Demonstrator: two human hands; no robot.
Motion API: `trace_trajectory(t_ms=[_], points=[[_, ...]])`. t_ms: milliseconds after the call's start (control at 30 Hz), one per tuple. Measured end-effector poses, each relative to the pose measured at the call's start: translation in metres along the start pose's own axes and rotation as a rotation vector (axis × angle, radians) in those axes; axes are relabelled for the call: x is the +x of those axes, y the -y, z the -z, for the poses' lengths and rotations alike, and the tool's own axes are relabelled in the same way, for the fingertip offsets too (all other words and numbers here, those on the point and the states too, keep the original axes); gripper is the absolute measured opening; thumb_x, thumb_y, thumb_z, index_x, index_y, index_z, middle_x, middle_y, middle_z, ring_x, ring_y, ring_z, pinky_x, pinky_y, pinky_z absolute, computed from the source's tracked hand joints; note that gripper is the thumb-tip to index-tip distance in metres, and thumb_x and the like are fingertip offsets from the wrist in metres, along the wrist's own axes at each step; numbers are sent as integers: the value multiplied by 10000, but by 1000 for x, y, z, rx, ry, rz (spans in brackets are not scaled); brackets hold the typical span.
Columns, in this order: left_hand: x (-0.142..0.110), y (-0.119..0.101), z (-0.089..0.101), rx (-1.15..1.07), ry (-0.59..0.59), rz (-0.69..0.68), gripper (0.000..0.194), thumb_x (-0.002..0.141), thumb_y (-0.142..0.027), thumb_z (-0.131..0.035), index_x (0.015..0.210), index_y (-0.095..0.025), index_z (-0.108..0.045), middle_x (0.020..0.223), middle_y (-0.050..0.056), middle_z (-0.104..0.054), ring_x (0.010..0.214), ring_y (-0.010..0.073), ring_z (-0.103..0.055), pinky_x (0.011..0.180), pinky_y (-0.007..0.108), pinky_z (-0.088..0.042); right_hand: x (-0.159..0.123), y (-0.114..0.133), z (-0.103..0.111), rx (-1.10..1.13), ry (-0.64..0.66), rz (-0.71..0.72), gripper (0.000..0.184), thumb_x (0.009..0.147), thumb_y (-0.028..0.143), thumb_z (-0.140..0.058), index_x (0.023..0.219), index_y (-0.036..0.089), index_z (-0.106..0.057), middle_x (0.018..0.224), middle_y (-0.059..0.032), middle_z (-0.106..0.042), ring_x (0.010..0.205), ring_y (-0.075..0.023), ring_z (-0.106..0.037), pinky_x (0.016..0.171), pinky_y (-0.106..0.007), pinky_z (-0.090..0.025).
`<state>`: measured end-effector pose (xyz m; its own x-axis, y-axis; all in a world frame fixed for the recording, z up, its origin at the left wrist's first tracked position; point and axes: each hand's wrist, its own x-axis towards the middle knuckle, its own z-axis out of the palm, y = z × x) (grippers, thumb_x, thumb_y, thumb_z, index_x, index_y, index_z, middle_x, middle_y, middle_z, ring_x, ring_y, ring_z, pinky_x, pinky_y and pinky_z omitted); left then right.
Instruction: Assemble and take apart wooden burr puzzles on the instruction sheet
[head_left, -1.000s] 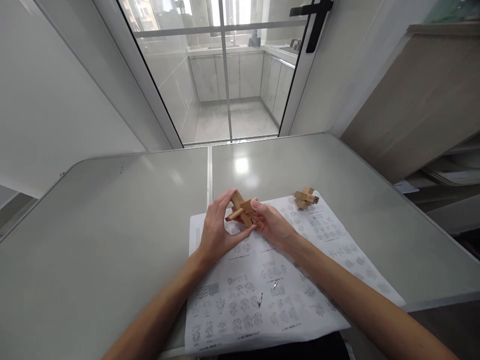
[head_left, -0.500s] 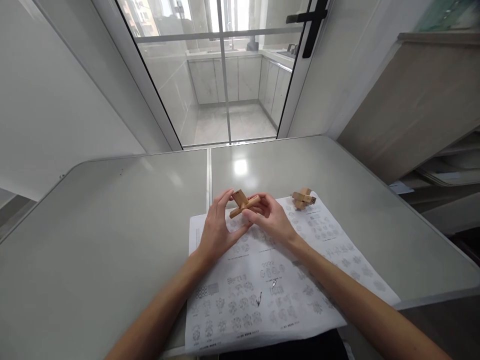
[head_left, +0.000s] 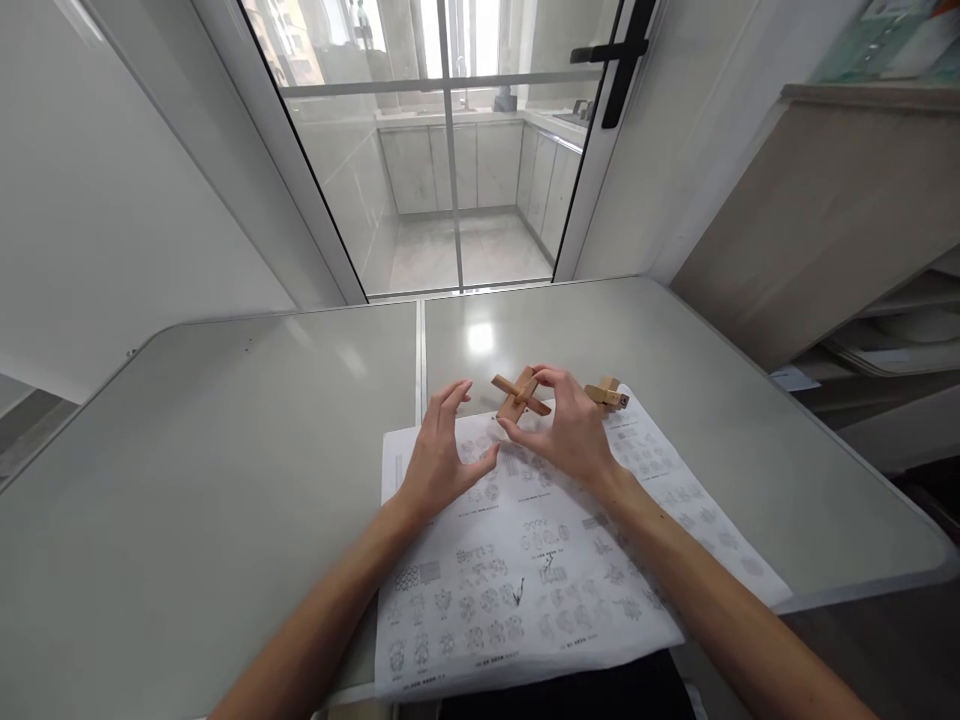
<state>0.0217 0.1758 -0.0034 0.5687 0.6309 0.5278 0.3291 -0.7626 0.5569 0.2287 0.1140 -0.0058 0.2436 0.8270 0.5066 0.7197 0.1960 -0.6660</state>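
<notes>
Between the thumb and fingers of my right hand [head_left: 574, 430] is a wooden interlocking puzzle [head_left: 517, 394], its flat pieces crossing one another. It is held above the far edge of a printed instruction sheet [head_left: 510, 540]. My left hand [head_left: 442, 455] is just left of the puzzle, apart from it, thumb and fingers spread in a C shape with nothing between them. A second wooden puzzle [head_left: 609, 396] of crossed blocks lies at the sheet's far right corner, partly hidden behind my right hand.
The sheet lies on a pale grey table [head_left: 225, 480] with a seam strip [head_left: 420, 360] running across it. Beyond the far edge stands a glazed door with a black handle [head_left: 619, 55]. A shelf unit [head_left: 825, 230] is on the right.
My left hand has let go of the puzzle. My right hand has moved it to the right and turned it, so its pieces face another way.
</notes>
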Motion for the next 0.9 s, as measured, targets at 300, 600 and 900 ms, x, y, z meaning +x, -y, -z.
trace_trajectory(t_ms=[300,600,900], points=[[0,-1,1,-7,13,9,831,881,-243,-747,1574,-301,-293,1459,145,-488,1237,273,-613,1024,485,-559,0,-6,-1,-296,-151,76,499,834,474,-795,1205,221,-579,1253,-157,-697,1203,-384,-577,1004,-561,-475],[-1,1,2,-26,54,18,815,893,-243,-731,1576,-316,-291,1453,144,-481,1222,272,-617,987,475,-574,-3,-5,-3,-274,-92,-107,510,854,546,-734,1203,213,-567,1295,-185,-661,1010,-347,-671,699,-405,-505],[0,-1,2,-20,72,41,765,908,-242,-707,1560,-302,-311,1450,145,-491,1196,260,-626,939,437,-588,-3,-1,-2,-377,-74,-198,595,805,506,-757,1265,210,-523,1247,-171,-607,881,-301,-639,580,-357,-476]])
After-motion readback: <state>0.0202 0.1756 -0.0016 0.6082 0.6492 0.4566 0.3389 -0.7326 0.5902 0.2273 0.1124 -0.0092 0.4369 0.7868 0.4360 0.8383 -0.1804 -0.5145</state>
